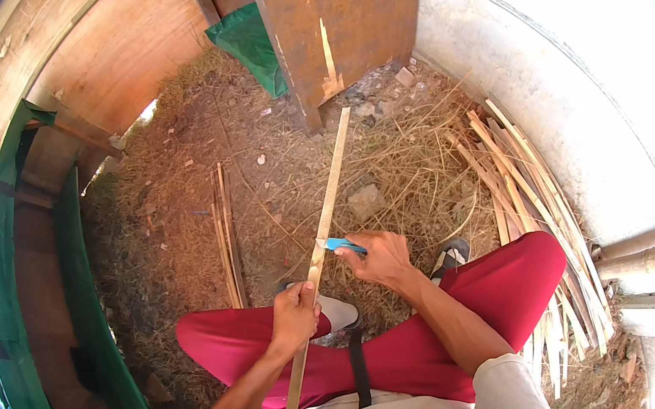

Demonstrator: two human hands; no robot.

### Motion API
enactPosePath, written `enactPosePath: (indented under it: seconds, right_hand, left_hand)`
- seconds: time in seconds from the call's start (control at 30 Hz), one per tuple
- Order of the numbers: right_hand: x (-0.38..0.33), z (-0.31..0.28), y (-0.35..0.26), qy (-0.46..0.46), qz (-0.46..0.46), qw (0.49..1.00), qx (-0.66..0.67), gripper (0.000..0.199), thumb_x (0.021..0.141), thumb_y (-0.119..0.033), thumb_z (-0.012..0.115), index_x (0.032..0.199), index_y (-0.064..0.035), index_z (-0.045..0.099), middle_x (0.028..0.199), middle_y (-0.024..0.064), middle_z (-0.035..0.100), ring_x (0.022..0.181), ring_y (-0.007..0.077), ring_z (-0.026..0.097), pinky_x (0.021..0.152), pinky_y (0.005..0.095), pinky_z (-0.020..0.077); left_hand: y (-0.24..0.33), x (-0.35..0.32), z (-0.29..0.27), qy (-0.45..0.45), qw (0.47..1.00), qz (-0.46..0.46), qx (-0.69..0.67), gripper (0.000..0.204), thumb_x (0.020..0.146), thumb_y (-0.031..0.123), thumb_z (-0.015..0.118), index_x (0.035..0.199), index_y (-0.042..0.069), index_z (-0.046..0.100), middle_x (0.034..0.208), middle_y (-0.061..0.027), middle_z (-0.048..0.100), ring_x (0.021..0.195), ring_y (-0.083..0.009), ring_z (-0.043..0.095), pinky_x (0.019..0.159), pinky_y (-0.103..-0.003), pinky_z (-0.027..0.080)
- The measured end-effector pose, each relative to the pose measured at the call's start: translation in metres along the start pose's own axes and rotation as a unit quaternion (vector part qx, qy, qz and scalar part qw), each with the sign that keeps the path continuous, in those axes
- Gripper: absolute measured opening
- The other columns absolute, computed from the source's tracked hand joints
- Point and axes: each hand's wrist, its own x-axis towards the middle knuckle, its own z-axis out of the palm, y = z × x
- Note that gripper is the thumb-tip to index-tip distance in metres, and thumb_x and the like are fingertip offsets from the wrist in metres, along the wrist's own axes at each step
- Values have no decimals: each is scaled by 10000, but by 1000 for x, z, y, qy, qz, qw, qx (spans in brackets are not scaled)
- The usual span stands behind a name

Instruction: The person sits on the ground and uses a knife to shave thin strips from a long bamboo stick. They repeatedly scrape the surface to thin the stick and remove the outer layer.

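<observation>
A long, narrow strip of pale wood or bamboo (334,173) runs away from my lap toward the brown cabinet. My left hand (296,318) is closed around it near my knee. Farther up, my right hand (379,257) grips a blue-handled cutter knife (345,245). Its blade lies against the strip, a little beyond my left hand. The near end of the strip passes down beside my shirt and out at the lower edge of the view.
To the right, a pile of split strips (532,185) lies along the white wall sheet (587,83). A few thin strips (227,231) rest on the dirt at left. Ahead stands a brown wooden cabinet (349,11); a green-covered frame (61,265) curves along the left. A stone (365,202) sits amid dry grass.
</observation>
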Motion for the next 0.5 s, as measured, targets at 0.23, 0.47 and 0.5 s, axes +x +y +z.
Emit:
enactPosePath:
  seconds: [0.23,0.47,0.5]
  right_hand:
    - [-1,1,1,4,-2,1000,0,406,865,-451,713,1008,-76,770,886,119,748,696,303,711,558,397,547]
    - [1,1,1,26,-5,1000,6,388,863,-436,715,994,-76,771,871,119,742,688,310,705,563,403,551]
    - [1,1,3,24,-3,1000,5,382,865,-431,714,1005,-80,772,874,123,742,689,305,707,565,404,552]
  left_hand:
    - [1,-2,0,1,1000,-1,-8,320,1074,297,462,876,55,529,583,5,469,388,-77,385,326,-247,307]
    - [6,0,-1,-7,1000,-11,-9,333,1075,311,457,876,54,532,580,9,470,390,-77,390,329,-244,305]
    - [6,0,-1,-8,1000,-8,-10,335,1074,310,458,872,53,533,575,8,469,390,-78,393,330,-244,306]
